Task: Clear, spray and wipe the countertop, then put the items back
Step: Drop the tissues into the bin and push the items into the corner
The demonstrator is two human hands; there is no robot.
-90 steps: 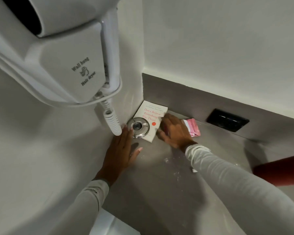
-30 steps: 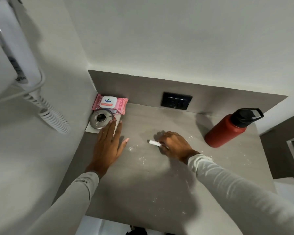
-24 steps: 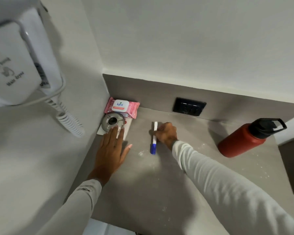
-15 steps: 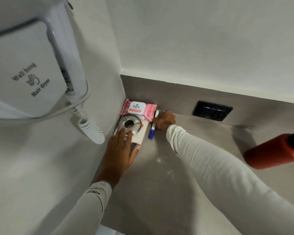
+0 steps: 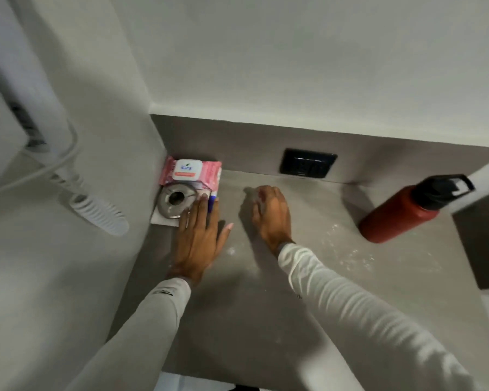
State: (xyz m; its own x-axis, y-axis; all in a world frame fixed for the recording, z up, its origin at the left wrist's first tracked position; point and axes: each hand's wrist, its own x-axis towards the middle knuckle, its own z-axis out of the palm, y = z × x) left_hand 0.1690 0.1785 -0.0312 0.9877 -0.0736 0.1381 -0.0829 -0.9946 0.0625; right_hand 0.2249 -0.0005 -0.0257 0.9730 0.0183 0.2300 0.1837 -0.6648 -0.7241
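Note:
The grey countertop [image 5: 266, 306] carries white specks. In its back left corner lie a pink wipes pack [image 5: 192, 172], a white book [image 5: 160, 218] and a round metal dish [image 5: 175, 200] on top of the book. A blue-capped white pen [image 5: 212, 200] lies beside the book, mostly hidden by my left hand [image 5: 199, 238], which rests flat with straight fingers on the book's edge and the pen. My right hand [image 5: 271, 214] hovers over the counter to the right of the pen, fingers loosely curled, holding nothing. A red bottle [image 5: 398, 215] with a black lid stands at the right.
A wall-hung hair dryer with a coiled cord [image 5: 96, 213] juts out on the left wall. A black socket plate [image 5: 308, 166] sits in the backsplash. A dark recess [image 5: 486, 244] borders the counter on the right.
My right hand slid the pen left against the book, let go of it and drew back to the right. My left hand stayed on the book. The view shifted right, showing the whole bottle.

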